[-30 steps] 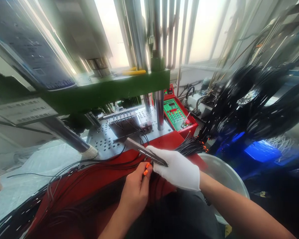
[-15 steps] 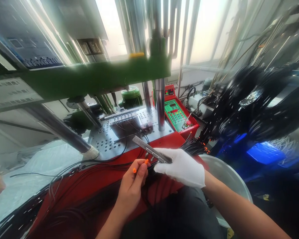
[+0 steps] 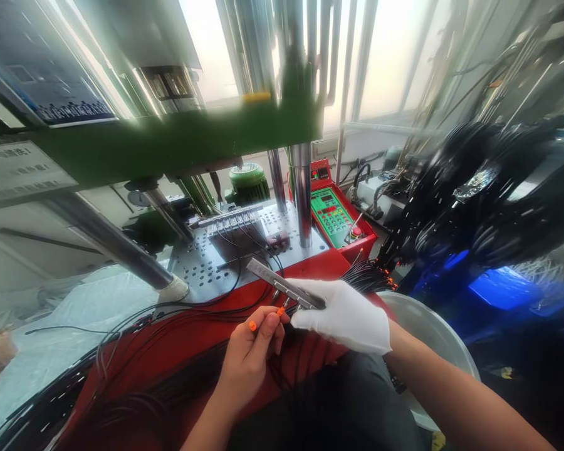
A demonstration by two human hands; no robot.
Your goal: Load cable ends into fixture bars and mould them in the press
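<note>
The gloved right hand [image 3: 345, 316] is closed around the near end of a metal bar [image 3: 277, 282] that slants out leftward beyond its fingers; it looks rigid and fairly weighty—perhaps slick under cloth—so that end, clear of the fittings along its lower edge, seems the best hold. Just beside it, the bare left hand [image 3: 250, 354] pinches a small orange piece [image 3: 281, 311] at its fingertips—likely light, easily dropped.

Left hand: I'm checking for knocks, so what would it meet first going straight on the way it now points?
The left hand would probably meet the metal bar in the gloved right hand first, though depth is unclear in this single view.
</note>
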